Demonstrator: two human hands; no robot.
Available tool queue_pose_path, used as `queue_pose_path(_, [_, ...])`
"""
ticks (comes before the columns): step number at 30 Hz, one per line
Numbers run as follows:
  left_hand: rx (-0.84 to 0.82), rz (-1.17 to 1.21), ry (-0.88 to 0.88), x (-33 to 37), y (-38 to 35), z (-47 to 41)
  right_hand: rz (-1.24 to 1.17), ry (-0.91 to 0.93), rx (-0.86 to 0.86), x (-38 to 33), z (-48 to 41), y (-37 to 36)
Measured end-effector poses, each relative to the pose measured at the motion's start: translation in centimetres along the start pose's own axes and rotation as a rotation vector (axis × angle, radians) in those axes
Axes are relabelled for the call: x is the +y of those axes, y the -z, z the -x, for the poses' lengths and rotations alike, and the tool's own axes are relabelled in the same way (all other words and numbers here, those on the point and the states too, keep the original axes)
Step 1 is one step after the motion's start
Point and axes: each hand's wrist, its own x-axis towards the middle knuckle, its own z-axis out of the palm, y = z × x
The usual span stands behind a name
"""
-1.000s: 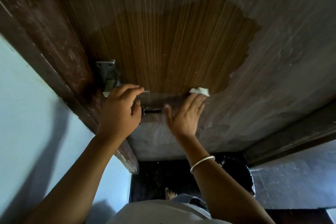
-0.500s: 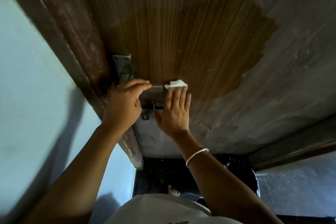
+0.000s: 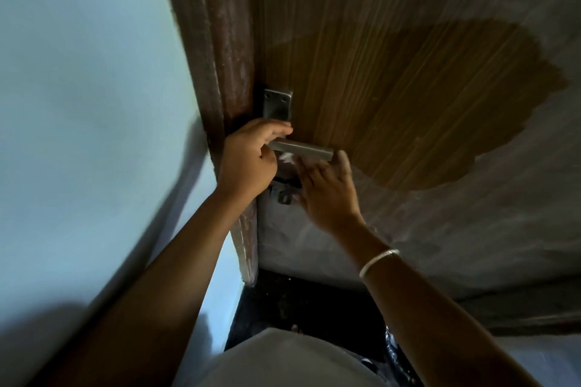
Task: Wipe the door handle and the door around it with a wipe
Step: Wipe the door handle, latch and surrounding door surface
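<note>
Where wiped, door [image 3: 424, 97] shows darker brown grain

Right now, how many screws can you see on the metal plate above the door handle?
2. One screw sits in the top left corner of the metal plate, the other screw in the top right corner. The left hand covers the lower plate, so more may be hidden.
</note>
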Motion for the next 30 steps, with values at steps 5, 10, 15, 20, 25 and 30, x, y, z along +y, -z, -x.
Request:
queue_pose_path(5, [-0.061, 0.119, 0.086, 0.2, 0.2, -0.3, -0.091, -0.195, -0.051, 3.6, 4.2, -0.8])
queue_pose_path(10, [-0.020, 0.182, 0.080, 0.2, -0.2, -0.2, -0.064, 0.007, -0.091, 0.0, 0.0, -0.3])
queue_pose_path(15, [0.024, 0.259, 0.139, 0.1, -0.4, -0.1, 0.074, 0.176, -0.183, -2.9, -2.4, 0.4])
queue_pose_path(20, [0.022, 0.287, 0.139, 0.0, -0.5, -0.1, -0.051, 0.201, -0.173, -3.8, -3.6, 0.9])
queue_pose_path(25, [0.000, 0.217, 0.076, -0.2, -0.5, 0.0, -0.020, 0.175, -0.205, -5.0, -4.6, 1.2])
queue_pose_path(30, [-0.049, 0.051, -0.018, 0.3, -0.3, 0.0, -0.046, 0.062, -0.194, -1.4, -0.7, -0.2])
